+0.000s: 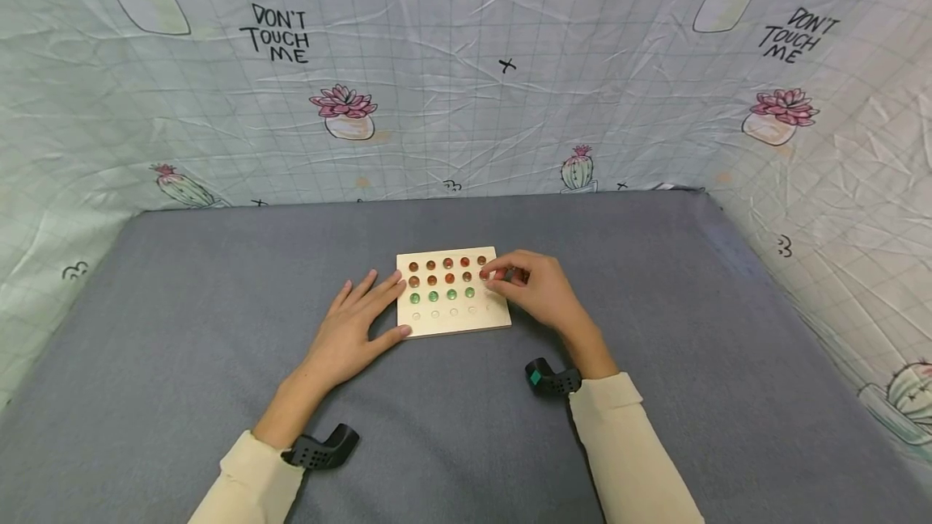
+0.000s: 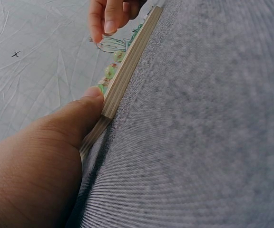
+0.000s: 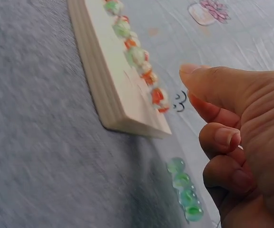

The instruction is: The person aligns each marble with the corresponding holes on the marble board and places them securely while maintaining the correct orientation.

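Observation:
A pale wooden board (image 1: 453, 328) lies on the grey cloth with rows of glass marbles set in it. Two back rows hold reddish-brown marbles (image 1: 449, 278); a row of green marbles (image 1: 451, 294) sits in front of them. The frontmost row shows pale round spots without colour. My left hand (image 1: 357, 338) rests with spread fingers along the board's left edge, thumb at its near corner. The thumb and index finger of my right hand (image 1: 539, 289) come together over the right end of the second row, by a reddish marble; whether they pinch anything is hidden.
Several loose green marbles (image 3: 184, 187) lie in a line beyond the board's right end, in the right wrist view. Grey cloth (image 1: 240, 289) covers the table. A white curtain (image 1: 451, 103) printed with cacti hangs along the back and sides.

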A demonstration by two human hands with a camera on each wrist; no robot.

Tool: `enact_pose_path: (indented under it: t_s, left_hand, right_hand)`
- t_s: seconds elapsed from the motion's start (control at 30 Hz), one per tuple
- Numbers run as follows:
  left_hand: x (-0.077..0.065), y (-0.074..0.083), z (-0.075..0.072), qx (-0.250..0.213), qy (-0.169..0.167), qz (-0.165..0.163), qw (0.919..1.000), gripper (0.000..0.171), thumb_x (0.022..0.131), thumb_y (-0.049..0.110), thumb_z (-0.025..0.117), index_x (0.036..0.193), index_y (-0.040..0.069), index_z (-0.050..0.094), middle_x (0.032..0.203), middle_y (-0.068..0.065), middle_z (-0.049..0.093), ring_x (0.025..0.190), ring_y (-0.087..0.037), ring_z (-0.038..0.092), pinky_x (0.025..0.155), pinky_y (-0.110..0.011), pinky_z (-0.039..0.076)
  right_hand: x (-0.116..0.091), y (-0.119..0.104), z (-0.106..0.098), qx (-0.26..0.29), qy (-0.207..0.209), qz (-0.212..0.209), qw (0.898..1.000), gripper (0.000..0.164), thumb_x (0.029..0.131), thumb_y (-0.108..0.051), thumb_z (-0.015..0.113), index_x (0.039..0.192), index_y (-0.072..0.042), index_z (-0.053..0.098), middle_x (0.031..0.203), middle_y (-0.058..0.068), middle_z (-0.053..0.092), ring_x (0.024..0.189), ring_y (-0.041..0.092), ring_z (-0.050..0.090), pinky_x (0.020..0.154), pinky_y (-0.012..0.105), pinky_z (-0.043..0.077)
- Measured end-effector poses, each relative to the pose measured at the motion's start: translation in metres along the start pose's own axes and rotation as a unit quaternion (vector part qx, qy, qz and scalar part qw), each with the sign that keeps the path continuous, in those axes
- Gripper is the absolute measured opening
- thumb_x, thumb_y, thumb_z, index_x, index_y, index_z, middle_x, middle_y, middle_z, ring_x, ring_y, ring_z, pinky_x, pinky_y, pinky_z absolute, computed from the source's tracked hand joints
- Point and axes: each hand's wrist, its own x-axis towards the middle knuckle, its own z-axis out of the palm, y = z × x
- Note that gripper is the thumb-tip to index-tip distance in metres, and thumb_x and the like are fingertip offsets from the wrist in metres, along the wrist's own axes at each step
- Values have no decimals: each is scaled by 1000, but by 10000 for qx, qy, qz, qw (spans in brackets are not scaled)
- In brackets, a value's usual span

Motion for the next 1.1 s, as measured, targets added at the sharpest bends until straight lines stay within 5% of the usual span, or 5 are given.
enact_pose_path:
  t_s: [1.1]
  left_hand:
    - [0, -1, 0, -45, 41, 50, 10000, 71, 88, 46, 65, 147, 15, 41, 151, -2, 36, 142, -31, 22, 114, -52, 8]
  right_hand:
    - [-17, 30, -46, -51, 724, 650, 9952, 22, 85, -23, 75, 104, -11, 75, 87, 2, 64, 63, 22, 48, 52, 25, 39]
